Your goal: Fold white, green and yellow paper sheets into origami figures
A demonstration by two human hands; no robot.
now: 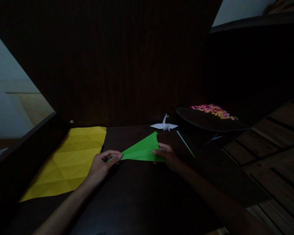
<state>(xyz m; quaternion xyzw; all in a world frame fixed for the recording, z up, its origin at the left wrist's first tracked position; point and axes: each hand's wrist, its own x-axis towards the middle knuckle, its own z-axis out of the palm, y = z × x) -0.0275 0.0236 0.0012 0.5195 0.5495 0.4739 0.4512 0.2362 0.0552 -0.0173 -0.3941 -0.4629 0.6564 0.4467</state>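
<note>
A green paper (143, 149), folded into a long pointed kite shape, lies on the dark table (142, 192) in front of me. My left hand (103, 164) pinches its narrow left tip between thumb and fingers. My right hand (168, 156) presses on its wide right end, fingers flat on the fold. The paper's upper right corner lifts slightly off the table.
A creased yellow sheet (68, 161) lies flat at the left. A white paper crane (164, 125) stands behind the green paper. A thin green strip (185, 143) lies at the right. A dark tray (208, 120) holds several small colourful pieces (212, 110). A dark wall rises behind.
</note>
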